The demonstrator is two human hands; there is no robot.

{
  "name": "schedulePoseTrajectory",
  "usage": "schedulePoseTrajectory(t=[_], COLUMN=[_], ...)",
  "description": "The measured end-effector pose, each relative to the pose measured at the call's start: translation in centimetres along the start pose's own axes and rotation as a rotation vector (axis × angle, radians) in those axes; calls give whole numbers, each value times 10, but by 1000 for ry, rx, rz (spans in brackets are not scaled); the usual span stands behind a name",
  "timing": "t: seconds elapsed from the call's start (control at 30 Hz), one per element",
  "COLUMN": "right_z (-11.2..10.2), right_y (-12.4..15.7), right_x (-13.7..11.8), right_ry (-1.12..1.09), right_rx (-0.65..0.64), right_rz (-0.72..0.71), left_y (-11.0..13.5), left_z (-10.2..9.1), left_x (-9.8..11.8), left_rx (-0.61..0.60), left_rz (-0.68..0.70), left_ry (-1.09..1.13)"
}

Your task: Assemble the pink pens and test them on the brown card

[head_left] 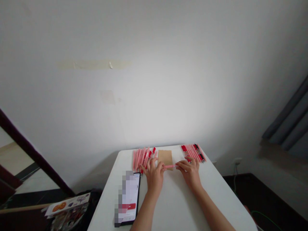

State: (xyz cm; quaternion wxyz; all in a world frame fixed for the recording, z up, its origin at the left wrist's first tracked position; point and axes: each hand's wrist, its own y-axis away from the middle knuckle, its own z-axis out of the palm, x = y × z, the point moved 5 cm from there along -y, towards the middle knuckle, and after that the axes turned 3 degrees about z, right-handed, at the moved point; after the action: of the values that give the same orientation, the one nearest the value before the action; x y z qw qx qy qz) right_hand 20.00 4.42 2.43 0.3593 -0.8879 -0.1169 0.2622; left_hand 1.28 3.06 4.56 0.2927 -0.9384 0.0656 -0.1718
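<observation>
A pink pen lies level between my two hands, over the near edge of a brown paper piece. My left hand pinches its left end, and my right hand pinches its right end. Just beyond my left hand spreads a pile of pink and red pens. Past my right hand sits another group of pens, pink, red and black, laid side by side at a slant.
All this is on a white table against a pale wall. A phone with a lit, partly blurred screen lies left of my left forearm. Below the table's left side stands a dark bag of mixed items.
</observation>
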Motion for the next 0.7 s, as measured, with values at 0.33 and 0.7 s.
schedulePoseTrajectory(t=[0.33,0.7], right_z=[-2,1], right_y=[0,1], right_x=[-1,0], right_ry=[-1,0], right_rx=[15,1], right_rz=[-8,-8], left_y=[2,2], left_z=[4,4], left_x=[-1,-3], left_rx=[11,-17], left_rz=[-5,-4], left_ry=[-44,37])
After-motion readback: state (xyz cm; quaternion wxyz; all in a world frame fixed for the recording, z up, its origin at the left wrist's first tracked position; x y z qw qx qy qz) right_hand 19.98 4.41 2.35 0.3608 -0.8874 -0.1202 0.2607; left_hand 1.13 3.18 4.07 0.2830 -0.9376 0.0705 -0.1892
